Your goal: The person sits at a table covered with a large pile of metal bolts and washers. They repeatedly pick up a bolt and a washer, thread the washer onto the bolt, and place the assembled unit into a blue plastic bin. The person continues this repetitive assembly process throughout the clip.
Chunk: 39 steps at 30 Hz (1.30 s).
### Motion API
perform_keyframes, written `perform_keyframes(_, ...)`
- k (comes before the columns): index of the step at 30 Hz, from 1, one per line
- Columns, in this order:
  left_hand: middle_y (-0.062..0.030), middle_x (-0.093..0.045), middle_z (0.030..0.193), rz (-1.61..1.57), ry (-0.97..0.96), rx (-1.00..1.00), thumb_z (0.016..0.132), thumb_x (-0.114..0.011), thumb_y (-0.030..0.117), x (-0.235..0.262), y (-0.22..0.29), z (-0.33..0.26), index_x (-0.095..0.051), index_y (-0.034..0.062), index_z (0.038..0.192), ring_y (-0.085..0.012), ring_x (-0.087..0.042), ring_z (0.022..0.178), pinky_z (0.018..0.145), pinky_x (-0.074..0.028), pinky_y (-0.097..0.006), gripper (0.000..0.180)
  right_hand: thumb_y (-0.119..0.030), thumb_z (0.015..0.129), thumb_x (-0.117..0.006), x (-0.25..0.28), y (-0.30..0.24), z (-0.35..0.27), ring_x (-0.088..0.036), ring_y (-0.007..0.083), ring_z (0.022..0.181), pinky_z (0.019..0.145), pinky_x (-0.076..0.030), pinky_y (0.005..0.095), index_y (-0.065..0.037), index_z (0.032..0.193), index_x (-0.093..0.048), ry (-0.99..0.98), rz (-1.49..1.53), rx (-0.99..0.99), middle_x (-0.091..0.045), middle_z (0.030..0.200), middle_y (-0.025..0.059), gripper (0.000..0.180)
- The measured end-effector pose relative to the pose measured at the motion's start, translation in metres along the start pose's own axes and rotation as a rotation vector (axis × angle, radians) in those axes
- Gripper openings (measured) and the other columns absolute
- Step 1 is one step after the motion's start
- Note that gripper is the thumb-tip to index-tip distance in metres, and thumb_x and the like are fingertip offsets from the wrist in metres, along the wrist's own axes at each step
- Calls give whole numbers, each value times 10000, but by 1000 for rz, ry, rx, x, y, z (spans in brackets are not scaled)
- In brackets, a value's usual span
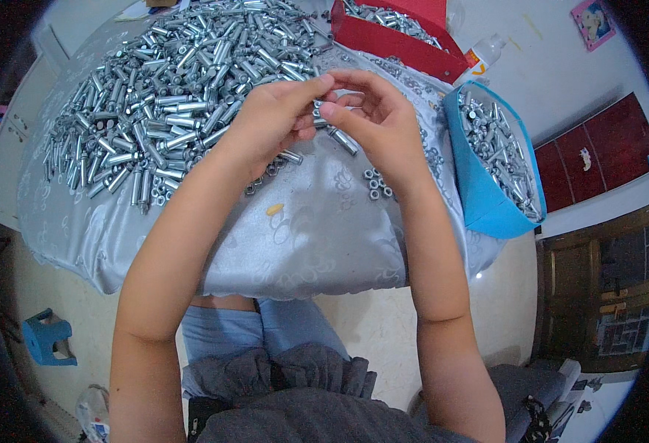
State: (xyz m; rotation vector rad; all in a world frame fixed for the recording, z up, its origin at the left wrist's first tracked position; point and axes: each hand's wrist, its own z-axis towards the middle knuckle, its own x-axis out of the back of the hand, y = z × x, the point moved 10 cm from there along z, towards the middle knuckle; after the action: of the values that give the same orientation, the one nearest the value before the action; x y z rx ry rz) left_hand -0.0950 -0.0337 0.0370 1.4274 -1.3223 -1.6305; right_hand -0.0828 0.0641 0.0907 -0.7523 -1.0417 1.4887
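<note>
My left hand and my right hand meet over the table, fingers bent toward each other. Between their fingertips is a small silver anchor bolt, mostly hidden, with what looks like a nut at its end. The right thumb presses against it, and the left fingers curl round its other side. Just below the fingers another anchor bolt shows. Loose hex nuts lie by my right wrist, and a few more dark-looking nuts sit under my left wrist.
A large heap of silver anchor bolts covers the table's left and far part. At the far right stands a red box of metal parts; nearer, a blue fabric bin of bolts. A clear bottle stands behind them. The silver tablecloth hangs over the near edge.
</note>
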Motion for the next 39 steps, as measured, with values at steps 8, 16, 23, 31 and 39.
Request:
perform_keyframes(8,67,-302,521,-162,83,-41,803,-567,253,16,8,1,-553,9,808,-40,-302,465,462,-301,-194,245,-156,671,-670,-15,5,-6,-543,149,680,615,-435,265,-38,826,-642,-275,-474,3,-597,772,76,197)
perform_keyframes(16,62,-298,544,-170,120,3,779,-606,263,18,3,1,-510,22,795,-45,-292,465,450,-269,-211,260,-136,693,-642,-60,18,-30,-540,211,655,606,-435,301,-44,847,-634,-568,-647,112,-574,765,108,179)
perform_keyframes(23,62,-305,533,-53,142,-2,771,-608,293,17,-1,1,-517,24,774,-52,-298,459,449,-274,-216,284,-160,706,-626,-64,10,-30,-565,278,716,642,-445,348,-43,813,-632,-512,-757,193,-577,811,119,159)
perform_keyframes(31,62,-301,534,-64,113,-31,781,-597,286,18,1,2,-517,27,778,-52,-287,458,442,-266,-216,271,-225,700,-616,-69,6,-31,-573,288,747,666,-456,395,-70,727,-627,-460,-951,255,-583,785,108,158)
perform_keyframes(39,62,-306,529,-45,136,-31,783,-594,277,18,2,1,-524,38,765,-49,-294,460,443,-266,-208,249,-230,684,-641,-57,-1,-23,-571,273,690,620,-455,370,-55,755,-609,-377,-880,223,-575,746,109,191)
